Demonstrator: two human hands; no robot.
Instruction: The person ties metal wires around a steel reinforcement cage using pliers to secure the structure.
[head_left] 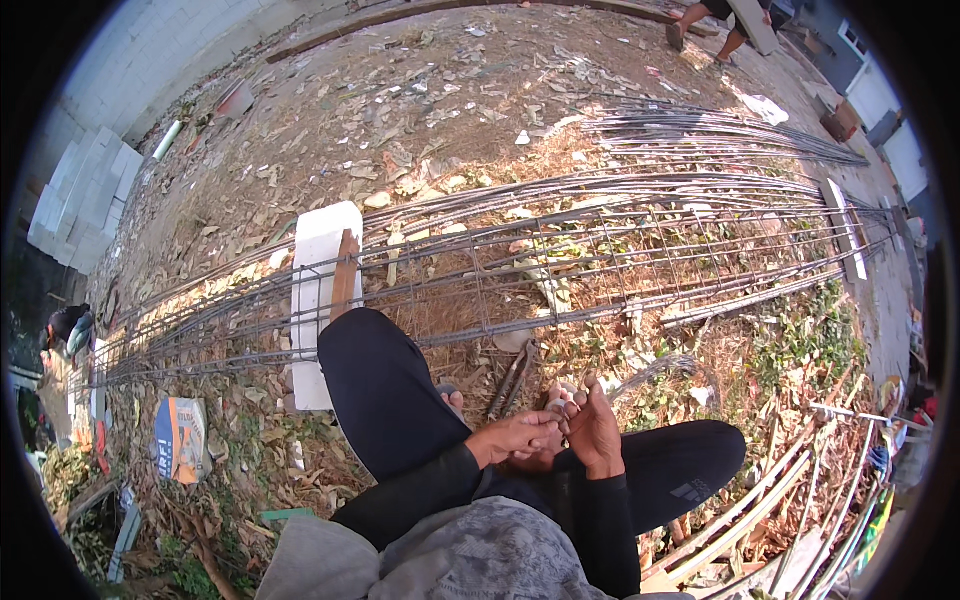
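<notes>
My left hand (518,437) and my right hand (594,437) meet above my lap, fingertips almost touching. The left fingers are curled together, and those of the right are bent in a pinch. Whatever lies between them is too small to make out. A bundle of thin tie wire (655,372) lies on the ground just beyond my right hand. Dark long-handled pincers (512,380) rest on the ground ahead of my left hand. In front of my knees stretches a long rebar cage (540,240), its rods joined by square stirrups.
A white block (313,375) and a wooden piece (345,272) lie at the cage beside my left knee. More steel rods (720,130) lie beyond. A printed sack (181,440) is at left, bamboo strips (740,510) at right. Other people crouch far left and walk far right.
</notes>
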